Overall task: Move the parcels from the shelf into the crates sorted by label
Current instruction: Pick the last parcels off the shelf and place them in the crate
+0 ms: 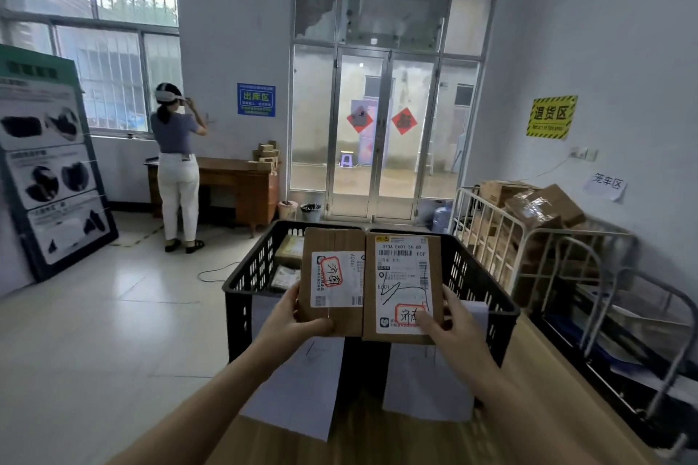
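Pale walls closed in a storeroom with a glazed metal double door at the back and a white tiled floor, where another person stood facing away at a brown wooden desk. Along the right wall a white metal cage trolley held loose cardboard boxes. Nearer, a light wooden worktop carried what looked like two black slatted plastic crates side by side. The left crate already had a few parcels in it, while the inside of the right crate was mostly hidden. A white paper sheet hung on the front of each, its writing too faint to read. Above the crates two flat brown cardboard parcels were held edge to edge, labels up. The left grip pinched the left parcel at its lower corner, thumb on the face, and the right grip pinched the right parcel the same way. Each label bore a red-boxed handwritten mark, and the two marks looked alike. No shelf was in view. The step in hand seemed to be reading the labels, with the picking done and the placing not yet begun. The next move would call for matching each mark to a crate's sheet, then lowering the parcels flat inside; if the marks agreed, both probably belonged in one crate.
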Demonstrator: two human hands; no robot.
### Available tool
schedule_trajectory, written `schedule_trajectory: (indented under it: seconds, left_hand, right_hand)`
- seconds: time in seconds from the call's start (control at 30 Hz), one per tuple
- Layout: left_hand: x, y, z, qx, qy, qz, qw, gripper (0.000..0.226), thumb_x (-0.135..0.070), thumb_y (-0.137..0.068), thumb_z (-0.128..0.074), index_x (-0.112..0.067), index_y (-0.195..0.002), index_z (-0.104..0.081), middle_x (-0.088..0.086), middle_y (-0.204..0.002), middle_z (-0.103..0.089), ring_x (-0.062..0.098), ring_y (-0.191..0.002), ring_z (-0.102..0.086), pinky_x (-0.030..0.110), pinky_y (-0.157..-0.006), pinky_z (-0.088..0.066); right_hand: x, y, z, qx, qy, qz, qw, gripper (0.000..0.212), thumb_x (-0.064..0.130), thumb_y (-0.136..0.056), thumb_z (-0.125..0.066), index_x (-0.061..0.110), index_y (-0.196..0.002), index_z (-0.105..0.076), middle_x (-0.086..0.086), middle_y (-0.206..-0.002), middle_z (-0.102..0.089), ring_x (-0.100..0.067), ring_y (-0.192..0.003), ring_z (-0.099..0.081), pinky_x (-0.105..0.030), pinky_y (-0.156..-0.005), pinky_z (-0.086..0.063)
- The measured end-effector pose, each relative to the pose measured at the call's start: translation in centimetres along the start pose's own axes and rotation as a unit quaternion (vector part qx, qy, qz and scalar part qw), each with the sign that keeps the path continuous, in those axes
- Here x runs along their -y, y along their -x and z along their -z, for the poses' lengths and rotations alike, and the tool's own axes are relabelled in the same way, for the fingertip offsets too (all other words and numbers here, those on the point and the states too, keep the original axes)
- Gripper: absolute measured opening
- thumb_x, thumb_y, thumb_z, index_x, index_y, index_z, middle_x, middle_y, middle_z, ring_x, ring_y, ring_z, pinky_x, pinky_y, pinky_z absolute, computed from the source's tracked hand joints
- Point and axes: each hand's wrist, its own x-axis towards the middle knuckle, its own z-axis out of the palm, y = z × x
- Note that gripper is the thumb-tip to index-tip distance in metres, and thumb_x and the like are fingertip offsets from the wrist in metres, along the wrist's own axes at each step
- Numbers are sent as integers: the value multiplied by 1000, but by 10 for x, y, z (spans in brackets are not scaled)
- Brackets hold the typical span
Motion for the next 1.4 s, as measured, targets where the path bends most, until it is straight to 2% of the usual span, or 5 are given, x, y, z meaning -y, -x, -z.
schedule_trajectory:
  seconds: [0.1, 0.43, 0.73, 1.03, 1.4]
  left_hand:
    - [-5, -42, -17, 0, -3, -6, 1000, 83, -28, -52, -80, -25, -126, -42, -5, -109, -63, 10, -101, -62, 21, -76, -55]
    - [2, -147, -69, 3, -28, 4, 1000, 72, -5, -76, -72, -17, -135, -34, -9, -107, -58, 8, -102, -56, 20, -81, -49]
    - [12, -218, -95, 8, -64, 5, 998, 71, -4, -78, -70, -14, -137, -32, -15, -98, -54, -3, -87, -54, 8, -57, -49]
    - [31, -308, -104, 58, -11, 13, 998, 69, -6, -78, -70, -10, -136, -34, -6, -104, -59, 3, -90, -59, 9, -58, -51]
    - [81, -389, -127, 65, -2, 69, 995, 63, -11, -79, -70, -13, -132, -36, 2, -115, -58, 11, -100, -61, 17, -65, -54]
  right_hand:
    - [-12, -37, 19, -6, -3, 1, 1000, 52, 38, -86, -61, 37, -134, -40, -1, -123, -55, -14, -106, -59, -39, -91, -53]
    - [-46, -125, 65, -17, -2, 24, 1000, 40, 23, -89, -59, 37, -122, -41, 0, -115, -59, -6, -98, -61, -12, -65, -52]
    - [-69, -178, 83, -39, 13, 6, 999, 35, 16, -90, -57, 28, -119, -42, 15, -96, -59, 11, -73, -62, -2, -55, -45]
    - [-97, -254, 87, -74, 39, -25, 996, 37, 29, -88, -60, 40, -117, -40, -2, -115, -57, -15, -102, -58, -19, -72, -45]
    - [-152, -324, 86, -55, 7, -75, 996, 31, 22, -91, -56, 32, -117, -43, 3, -107, -62, -3, -88, -59, -12, -64, -43]
